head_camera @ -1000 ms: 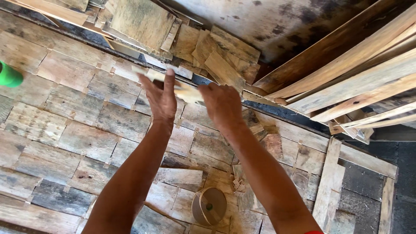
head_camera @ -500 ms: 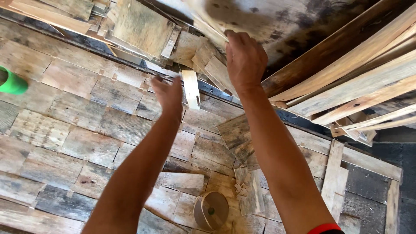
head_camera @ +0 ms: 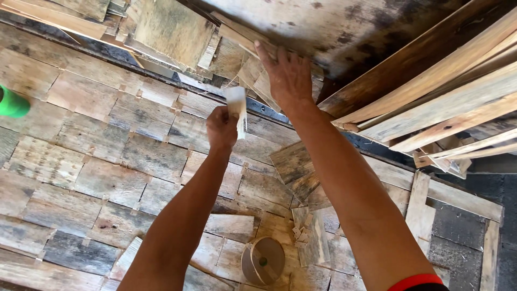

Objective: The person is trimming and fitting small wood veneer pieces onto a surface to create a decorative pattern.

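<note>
A: What is each hand doing?

B: The left hand [head_camera: 222, 128] has its grip pressed around a short pale wood strip [head_camera: 237, 110], held upright just above the patchwork wood panel [head_camera: 102, 151]. The right hand [head_camera: 288, 78] is stretched farther out, fingers spread flat on a thin wood slat [head_camera: 253, 46] at the edge of the heap of offcuts [head_camera: 172, 29]. It touches the slat, but I cannot tell whether it has closed on it.

A: So which step is this?

B: By my reading, picking stock: one piece already in hand, another being chosen from the heap. The panel below is tiled with weathered rectangular pieces, so this looks like gathering pieces of that kind.

A: What does the next move call for?

B: I'd judge that the right fingers need to curl under the slat's edge and draw it clear of its neighbours, which overlap it closely. The leaning planks [head_camera: 447, 102] to the right stand near that forearm, so the pull should come back along the arm. The left hand only has to keep its strip steady.

A: Anything else nearby?

B: A round roll of brown tape [head_camera: 262, 261] lies on the panel between the forearms, and a green cylinder [head_camera: 12, 103] shows at the left edge.
</note>
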